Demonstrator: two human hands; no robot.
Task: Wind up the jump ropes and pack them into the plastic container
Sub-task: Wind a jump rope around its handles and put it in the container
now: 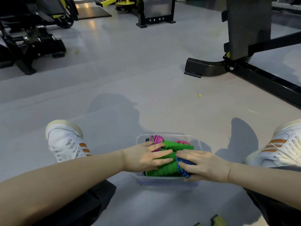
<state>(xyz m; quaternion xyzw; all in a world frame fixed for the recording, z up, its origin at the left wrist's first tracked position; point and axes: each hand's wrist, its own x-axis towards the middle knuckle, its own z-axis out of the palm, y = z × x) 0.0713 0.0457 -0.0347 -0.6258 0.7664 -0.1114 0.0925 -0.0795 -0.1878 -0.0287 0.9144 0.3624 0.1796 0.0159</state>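
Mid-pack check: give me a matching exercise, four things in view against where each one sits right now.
Things:
1 pink rope
2 blue rope
3 green handles
4 plastic container

Places:
A on the floor between the shoes
B under the left hand, fingers flat
C far end inside the container
D beneath the right hand

Pairs: 1-C, 2-D, 3-B, 4-A.

Hands: pair, bare, palms down.
Left hand (146,158) flat, fingers straight; right hand (204,167) fingers extended, tips near the left's.
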